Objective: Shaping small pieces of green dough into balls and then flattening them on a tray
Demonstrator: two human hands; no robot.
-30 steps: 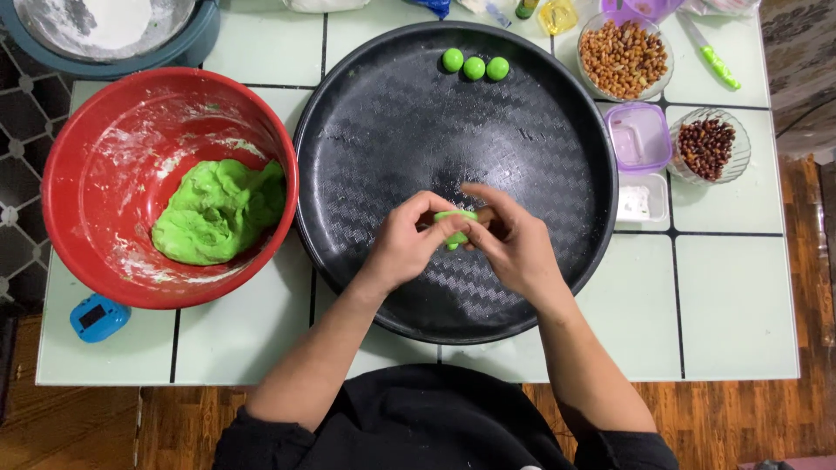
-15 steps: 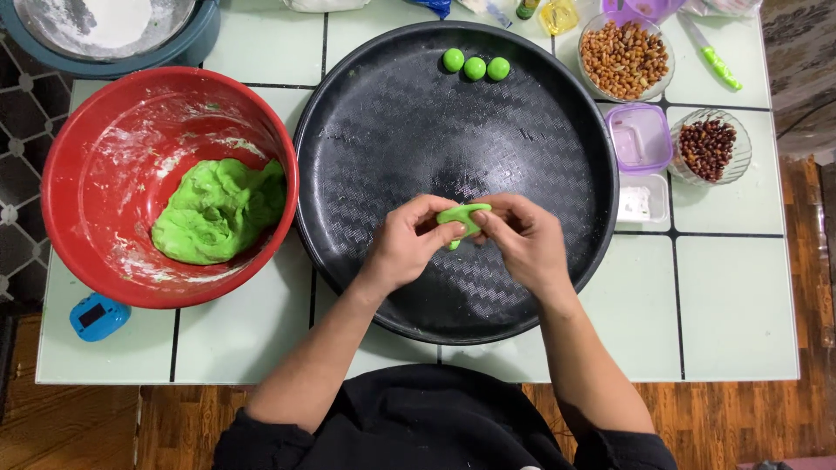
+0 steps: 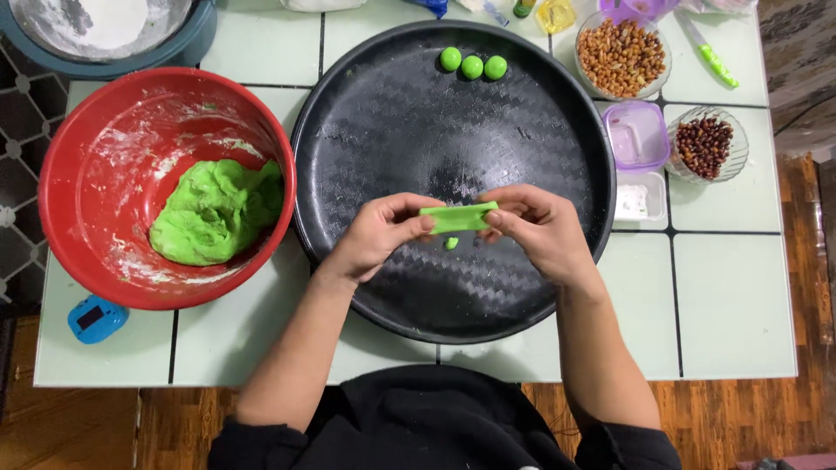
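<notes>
Above the round black tray (image 3: pixel 392 157), my left hand (image 3: pixel 379 233) and my right hand (image 3: pixel 540 228) pinch the two ends of a short green dough strip (image 3: pixel 458 218), stretched flat between the fingertips. A small green dough crumb (image 3: pixel 451 244) lies on the tray just under it. Three green dough balls (image 3: pixel 473 64) sit in a row at the tray's far edge. To the left, a red bowl (image 3: pixel 87 165) dusted with flour holds a large green dough lump (image 3: pixel 216 211).
A grey bowl of white flour (image 3: pixel 100 22) stands at the far left. Right of the tray are a glass bowl of peanuts (image 3: pixel 620 54), a bowl of red beans (image 3: pixel 705 146), a purple lidded box (image 3: pixel 637 136), a green-handled knife (image 3: pixel 712 54). A blue gadget (image 3: pixel 94 318) lies near the front edge.
The dough piece was cupped between both hands; they have drawn apart sideways and pulled it out into a flat strip. A crumb now lies on the tray.
</notes>
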